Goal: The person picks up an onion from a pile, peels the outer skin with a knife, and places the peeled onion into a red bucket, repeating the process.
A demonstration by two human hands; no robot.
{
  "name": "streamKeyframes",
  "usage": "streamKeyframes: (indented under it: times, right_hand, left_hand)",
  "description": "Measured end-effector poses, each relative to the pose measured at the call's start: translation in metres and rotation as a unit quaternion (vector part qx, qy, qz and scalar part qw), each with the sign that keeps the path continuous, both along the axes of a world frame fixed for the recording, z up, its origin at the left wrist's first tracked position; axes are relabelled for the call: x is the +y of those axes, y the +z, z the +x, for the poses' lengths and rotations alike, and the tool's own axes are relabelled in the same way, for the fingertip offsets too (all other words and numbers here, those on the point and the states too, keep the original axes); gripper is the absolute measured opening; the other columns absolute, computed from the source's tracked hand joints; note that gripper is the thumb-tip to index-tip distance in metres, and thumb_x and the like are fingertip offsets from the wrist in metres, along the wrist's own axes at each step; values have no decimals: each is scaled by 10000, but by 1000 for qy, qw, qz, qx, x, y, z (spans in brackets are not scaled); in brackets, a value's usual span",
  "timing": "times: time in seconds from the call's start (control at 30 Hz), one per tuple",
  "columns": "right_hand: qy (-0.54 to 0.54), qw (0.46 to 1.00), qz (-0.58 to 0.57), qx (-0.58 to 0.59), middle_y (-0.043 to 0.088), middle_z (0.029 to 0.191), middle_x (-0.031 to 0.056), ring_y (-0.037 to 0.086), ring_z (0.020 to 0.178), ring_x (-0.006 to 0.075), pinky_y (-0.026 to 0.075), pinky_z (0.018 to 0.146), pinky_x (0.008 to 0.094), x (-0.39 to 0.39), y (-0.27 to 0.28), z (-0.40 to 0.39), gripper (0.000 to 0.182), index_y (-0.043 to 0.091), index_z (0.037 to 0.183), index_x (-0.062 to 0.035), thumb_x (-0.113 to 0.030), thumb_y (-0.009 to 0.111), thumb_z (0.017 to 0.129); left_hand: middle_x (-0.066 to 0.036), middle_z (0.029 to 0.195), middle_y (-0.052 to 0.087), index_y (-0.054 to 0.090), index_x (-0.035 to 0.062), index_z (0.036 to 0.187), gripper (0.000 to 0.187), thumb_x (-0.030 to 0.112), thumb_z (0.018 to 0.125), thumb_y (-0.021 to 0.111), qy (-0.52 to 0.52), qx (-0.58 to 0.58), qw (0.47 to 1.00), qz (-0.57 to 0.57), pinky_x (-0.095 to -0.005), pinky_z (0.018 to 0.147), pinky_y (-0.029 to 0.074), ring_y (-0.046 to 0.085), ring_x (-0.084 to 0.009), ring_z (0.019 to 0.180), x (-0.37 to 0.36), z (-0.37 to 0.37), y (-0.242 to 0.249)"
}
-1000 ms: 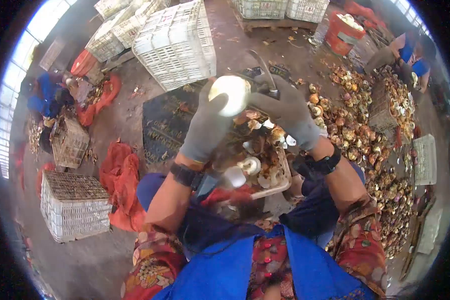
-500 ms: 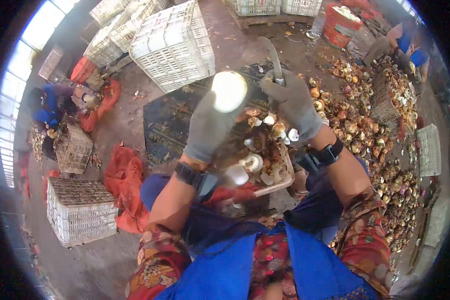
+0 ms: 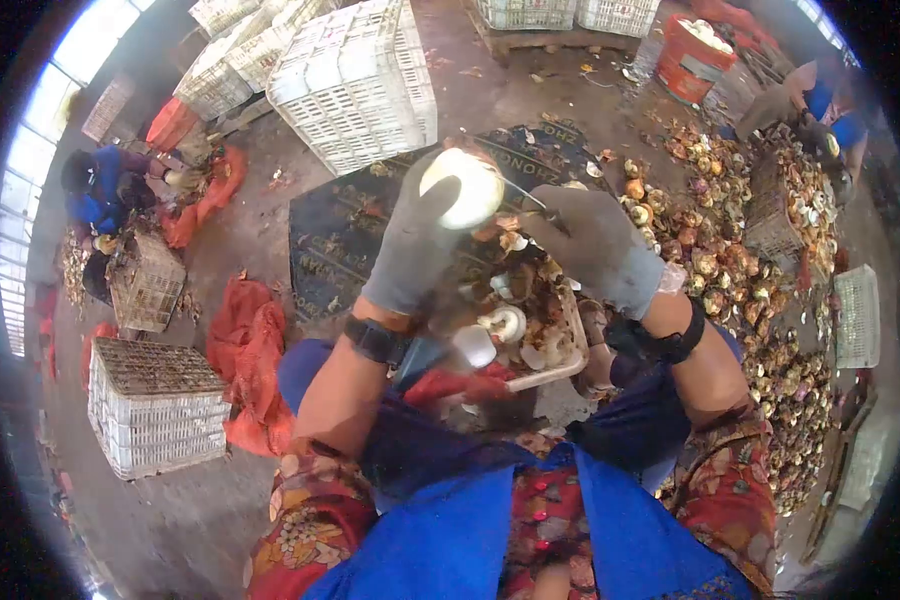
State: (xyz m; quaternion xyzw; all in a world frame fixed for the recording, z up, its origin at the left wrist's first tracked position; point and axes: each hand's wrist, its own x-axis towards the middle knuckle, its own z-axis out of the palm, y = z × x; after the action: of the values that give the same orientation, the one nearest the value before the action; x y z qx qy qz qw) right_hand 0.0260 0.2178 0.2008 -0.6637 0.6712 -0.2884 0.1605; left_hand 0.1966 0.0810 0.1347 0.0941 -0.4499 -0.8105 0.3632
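- The left hand (image 3: pixel 417 240), in a grey knit glove, is curled around a round, pale, peeled white fruit (image 3: pixel 460 188), fingers wrapped behind it and thumb along its side, raised at about 12 o'clock from the person's lap.
- The right hand (image 3: pixel 595 245), also in a grey glove, is closed in a fist on the handle of a thin dark metal knife (image 3: pixel 526 194); the blade reaches toward 10 o'clock and meets the right edge of the white fruit.
- Each wrist bears a black band.
- Just below the hands, at 6 o'clock from the fruit, a shallow pinkish plastic tray (image 3: pixel 560 368) rests over the knees, holding brown husk scraps and a few white peeled pieces.
- A black printed mat (image 3: pixel 340 235) lies on the floor behind the hands, from 9 to 12 o'clock of them.
- At 3 o'clock a wide heap of brown husked fruits (image 3: pixel 730 270) covers the floor.
- At 11 o'clock stands a stack of white plastic lattice crates (image 3: pixel 355 85); another white crate (image 3: pixel 155 405) sits at 8 o'clock beside a crumpled red mesh sack (image 3: pixel 245 330).
- At 1 o'clock, well apart, stands a red bucket (image 3: pixel 685 65) with pale pieces inside.
- A person in blue (image 3: pixel 100 185) crouches at 9 o'clock; another sits at 2 o'clock near the heap.
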Motion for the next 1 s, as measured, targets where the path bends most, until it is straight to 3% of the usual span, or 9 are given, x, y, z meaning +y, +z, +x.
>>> streamKeyframes:
  times: [0.33,0.63,0.67,0.7,0.73,0.8,0.83,0.9,1.0]
  right_hand:
    - [-12,999,49,-16,665,921,229,645,876,417,521,760,468,-2,2,6,295,643,1042,-50,-311,532,963]
    - [-18,999,0,42,660,889,227,647,886,408,518,745,482,-2,-17,6,290,620,1042,-35,-298,521,969]
    - [-17,999,-3,41,660,889,227,647,886,408,518,745,482,-2,-21,3,290,620,1042,-35,-298,521,969]
    - [-29,997,32,62,657,886,222,647,878,408,517,742,487,-2,-22,3,270,608,1022,-37,-287,528,962]
    - [-40,994,67,83,654,884,217,647,871,408,517,739,491,-3,-23,2,251,596,1002,-38,-277,534,954]
    - [-57,992,36,103,647,873,205,645,861,409,519,728,488,-6,-33,-5,219,588,996,-50,-258,544,942]
    - [-76,989,8,124,640,862,192,644,850,411,522,718,485,-8,-36,-6,188,580,990,-62,-238,554,930]
    - [-76,988,-62,118,626,856,185,633,820,397,509,696,469,-9,-34,-1,150,583,972,-59,-200,568,926]
    - [-51,981,-122,143,607,846,165,625,779,370,502,666,446,-9,-19,16,99,583,973,-69,-152,583,919]
  left_hand:
    - [-158,1285,536,374,-49,1384,446,88,982,509,47,-35,996,-74,-337,969,496,559,-207,1153,2,-4,1]
    - [-132,1230,581,489,-44,1259,333,14,943,575,-22,92,973,213,-341,954,499,579,-227,1131,3,5,18]
    - [-117,1191,599,502,-35,1227,312,28,936,596,98,-35,994,-46,-337,918,504,590,-222,1094,0,6,9]
    - [-103,1152,618,516,-26,1195,293,43,929,617,209,-158,918,-299,-332,881,509,601,-216,1056,1,7,13]
    - [-103,1152,618,516,-26,1195,293,43,929,617,210,-159,916,-301,-332,881,509,601,-216,1056,0,7,17]
    - [-96,1112,627,530,-20,1151,308,56,889,674,177,-141,968,-108,-321,844,497,608,-208,996,-1,8,30]
    - [-96,1112,627,530,-20,1151,308,56,889,674,178,-143,967,-111,-321,844,497,608,-208,996,-4,8,29]
    - [-108,1071,632,535,-19,1108,289,68,876,684,141,39,989,-5,-312,853,491,602,-191,983,-7,6,29]
    - [-115,1041,628,525,-32,1110,314,71,862,687,231,10,963,-138,-313,850,490,597,-189,971,16,-3,29]
